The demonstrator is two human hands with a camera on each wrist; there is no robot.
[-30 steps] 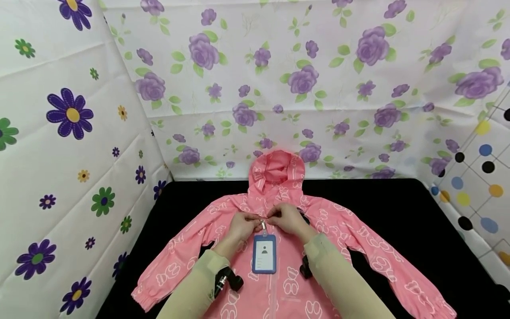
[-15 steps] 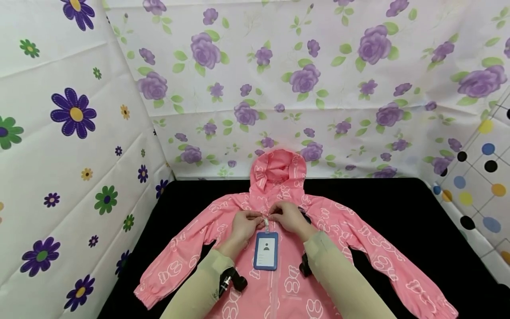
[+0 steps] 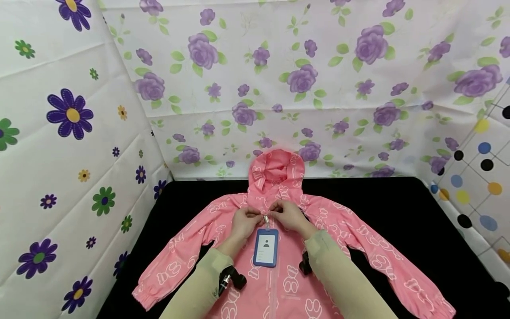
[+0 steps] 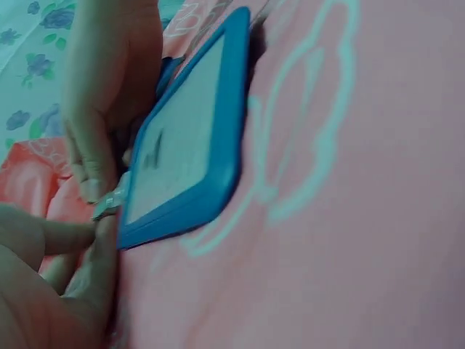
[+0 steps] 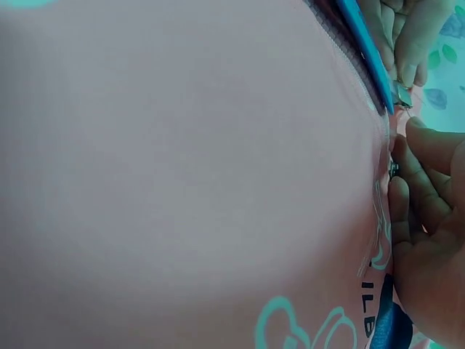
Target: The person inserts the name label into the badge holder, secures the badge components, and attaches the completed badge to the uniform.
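Observation:
A pink hooded jacket (image 3: 291, 261) with white bear outlines lies spread front up. On its chest is a blue-framed ID badge holder (image 3: 265, 248), hanging from a metal clip (image 3: 266, 219). My left hand (image 3: 244, 223) pinches this clip between thumb and fingers near the top of the zip line. Close beside it, my right hand (image 3: 290, 215) pinches the jacket's front cloth just below the collar. In the right wrist view, the clip (image 5: 401, 94) sits against the cloth between both hands' fingertips. Whether it bites the fabric is hard to tell.
The jacket lies on a black-covered table (image 3: 370, 199), its sleeves spread to both sides. Flower-printed sheets (image 3: 255, 88) enclose the back and left, with a dotted sheet (image 3: 470, 195) at right. Black wrist camera mounts (image 3: 233, 279) sit under the forearms.
The badge holder and its clip have moved slightly up toward the collar, and the badge now tilts a little. Both hands stay close together at the chest, the left shifting slightly upward.

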